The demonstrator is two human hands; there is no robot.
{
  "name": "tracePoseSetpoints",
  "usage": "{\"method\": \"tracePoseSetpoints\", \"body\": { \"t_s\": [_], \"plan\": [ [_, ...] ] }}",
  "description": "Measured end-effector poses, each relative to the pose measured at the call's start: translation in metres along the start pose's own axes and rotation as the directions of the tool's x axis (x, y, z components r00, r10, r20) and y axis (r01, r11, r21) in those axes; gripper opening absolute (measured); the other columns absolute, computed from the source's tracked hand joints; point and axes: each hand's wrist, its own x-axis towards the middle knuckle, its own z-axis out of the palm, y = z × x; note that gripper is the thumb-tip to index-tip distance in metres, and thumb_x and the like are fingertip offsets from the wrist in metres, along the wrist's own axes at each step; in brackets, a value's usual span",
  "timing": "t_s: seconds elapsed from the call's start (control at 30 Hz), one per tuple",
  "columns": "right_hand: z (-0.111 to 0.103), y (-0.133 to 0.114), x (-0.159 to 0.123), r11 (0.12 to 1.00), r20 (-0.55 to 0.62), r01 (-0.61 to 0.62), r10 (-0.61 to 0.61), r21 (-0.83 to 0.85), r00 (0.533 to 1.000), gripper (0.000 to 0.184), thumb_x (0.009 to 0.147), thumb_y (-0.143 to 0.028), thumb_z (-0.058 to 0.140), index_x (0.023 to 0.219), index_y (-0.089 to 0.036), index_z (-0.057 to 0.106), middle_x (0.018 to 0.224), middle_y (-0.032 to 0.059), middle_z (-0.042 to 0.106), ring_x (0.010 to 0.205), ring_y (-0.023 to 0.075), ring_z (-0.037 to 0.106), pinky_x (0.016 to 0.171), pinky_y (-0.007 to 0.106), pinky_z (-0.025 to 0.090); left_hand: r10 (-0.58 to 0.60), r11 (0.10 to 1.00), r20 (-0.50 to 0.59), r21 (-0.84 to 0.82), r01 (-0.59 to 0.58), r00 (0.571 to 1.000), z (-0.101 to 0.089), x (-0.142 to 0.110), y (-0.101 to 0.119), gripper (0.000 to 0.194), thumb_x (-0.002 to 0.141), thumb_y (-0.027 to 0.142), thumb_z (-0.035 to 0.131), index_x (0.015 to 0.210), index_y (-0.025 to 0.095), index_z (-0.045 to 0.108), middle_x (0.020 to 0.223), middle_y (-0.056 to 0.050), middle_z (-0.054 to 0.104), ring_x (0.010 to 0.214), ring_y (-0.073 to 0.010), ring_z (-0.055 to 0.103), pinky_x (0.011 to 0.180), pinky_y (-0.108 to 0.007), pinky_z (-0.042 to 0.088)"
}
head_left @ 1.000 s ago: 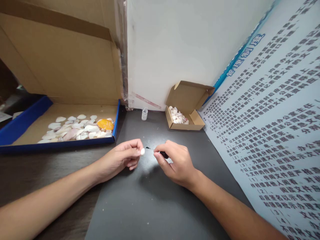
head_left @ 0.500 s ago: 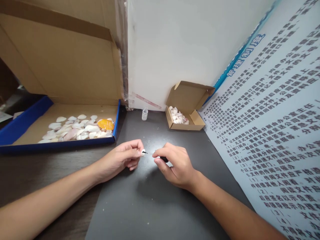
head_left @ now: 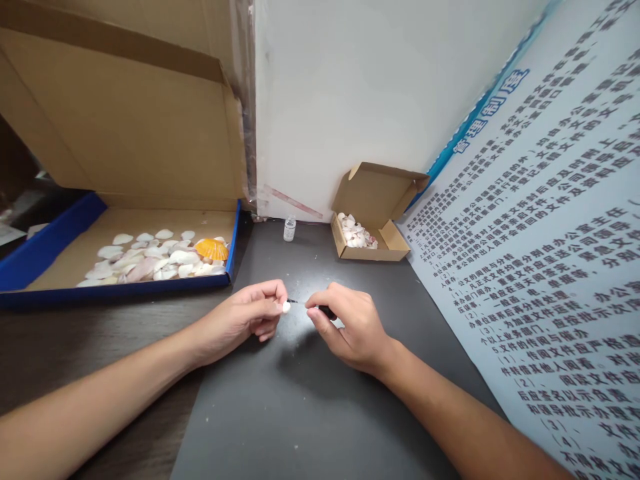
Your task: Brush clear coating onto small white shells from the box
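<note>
My left hand [head_left: 257, 308] pinches a small white shell [head_left: 286, 307] between thumb and fingertips, over the grey mat. From the right, my right hand [head_left: 350, 327] is closed on a small brush with a black cap-like handle [head_left: 327, 312]. The brush's thin stem and dark tip point left, right at the shell's upper edge; whether the tip touches it I cannot tell. Beyond the hands a small clear bottle [head_left: 289, 229] with a printed label stands upright.
At the left, an open blue-edged cardboard box [head_left: 150, 291] holds many white shells and an orange scallop shell [head_left: 211, 249]. A smaller open carton [head_left: 373, 254] with shells [head_left: 356, 232] stands at the back right. A white wall panel [head_left: 350, 87] and a printed board [head_left: 550, 220] border the mat.
The brush tip moved from a gap right of the shell, across the shell's face, then up to its upper edge. The left hand stays nearly still, with the shell slightly turned.
</note>
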Motion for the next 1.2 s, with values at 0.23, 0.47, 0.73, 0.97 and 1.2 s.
{"method": "tracePoseSetpoints", "body": {
  "t_s": [0.23,0.47,0.73,0.97,1.2],
  "plan": [
    [-0.0001,-0.0003,-0.0004,0.999,-0.007,0.028,-0.028,0.024,1.0,0.021,0.101,-0.028,0.047,0.089,-0.017,0.061,0.068,0.0007,0.062,0.056,0.0112,0.05,0.054,0.024,0.039,-0.019,0.999,-0.01,-0.04,0.018,1.0,-0.002,0.0003,-0.0006,0.016,0.081,0.028,0.065,0.079,0.018,0.054,0.057,0.007,0.04,0.05,-0.0078,0.032,0.051,-0.021,0.03],
    [-0.0006,-0.001,-0.0004,0.999,-0.003,-0.025,0.025,0.019,1.0,0.019,0.1,-0.022,0.046,0.087,-0.018,0.06,0.068,-0.0005,0.058,0.054,0.0106,0.048,0.054,0.023,0.039,-0.03,0.998,-0.035,-0.058,0.028,0.999,-0.0019,0.0,0.001,0.012,0.082,0.027,0.061,0.08,0.017,0.054,0.056,0.007,0.036,0.05,-0.0082,0.031,0.051,-0.021,0.029],
    [-0.0007,-0.0015,0.0,0.998,0.041,-0.061,0.062,-0.027,0.997,0.02,0.099,-0.021,0.046,0.085,-0.018,0.06,0.068,-0.0001,0.057,0.056,0.0112,0.048,0.055,0.024,0.038,-0.044,0.997,-0.027,-0.063,0.042,0.999,-0.0016,-0.0002,0.0006,0.014,0.08,0.027,0.062,0.079,0.018,0.052,0.055,0.006,0.037,0.05,-0.009,0.032,0.052,-0.022,0.03],
    [0.0005,-0.0016,-0.0006,1.0,0.047,-0.019,0.019,-0.005,0.999,0.019,0.1,-0.024,0.047,0.09,-0.018,0.062,0.069,0.0002,0.061,0.058,0.0115,0.05,0.057,0.024,0.039,-0.046,0.998,-0.023,-0.049,0.045,0.999,-0.002,-0.0005,0.0012,0.016,0.079,0.029,0.064,0.08,0.018,0.053,0.057,0.006,0.039,0.051,-0.0089,0.032,0.052,-0.022,0.029],
    [-0.0003,-0.001,-0.0001,1.0,0.018,-0.016,0.015,0.017,1.0,0.022,0.102,-0.027,0.044,0.091,-0.018,0.061,0.071,0.0004,0.061,0.057,0.0109,0.051,0.056,0.023,0.04,-0.045,0.998,-0.024,-0.04,0.044,0.999,-0.0008,-0.0005,0.002,0.016,0.08,0.029,0.063,0.079,0.018,0.051,0.057,0.006,0.037,0.051,-0.0092,0.033,0.052,-0.023,0.028]
  ]
}}
